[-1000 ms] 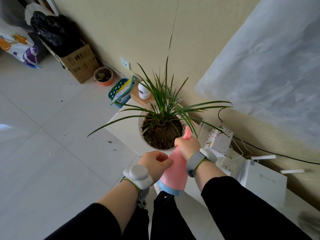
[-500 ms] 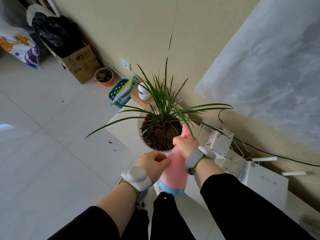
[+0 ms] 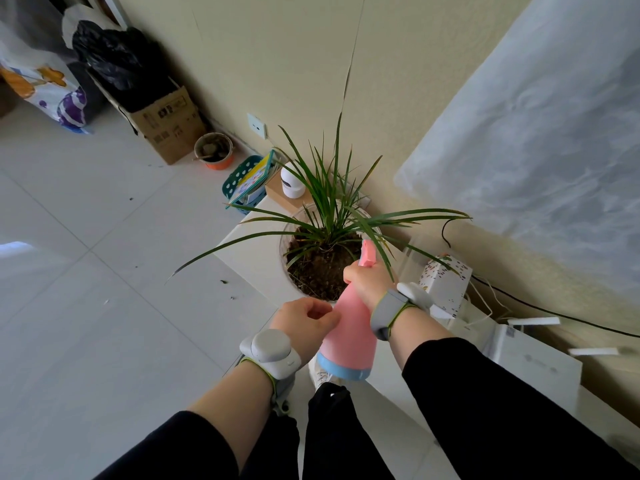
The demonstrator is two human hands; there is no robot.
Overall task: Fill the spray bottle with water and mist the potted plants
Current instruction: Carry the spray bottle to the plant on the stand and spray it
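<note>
A pink spray bottle (image 3: 348, 336) with a blue base is held tilted, its pink nozzle pointing at a potted plant (image 3: 332, 216) with long green leaves. The plant grows in dark soil inside a clear round pot (image 3: 284, 237) on a white ledge. My right hand (image 3: 369, 280) grips the bottle's neck and trigger. My left hand (image 3: 304, 322) has its fingers curled against the left side of the bottle's body. No spray mist is visible.
A speckled white box (image 3: 445, 284), white boxes and cables lie right of the pot. On the floor by the wall stand a teal basket (image 3: 244, 183), an orange pot (image 3: 214, 154), a cardboard box (image 3: 166, 119) and bags. A grey-white sheet covers the wall at right.
Both hands and the bottle have shifted slightly forward, bringing the nozzle closer over the pot's soil. The grips look the same.
</note>
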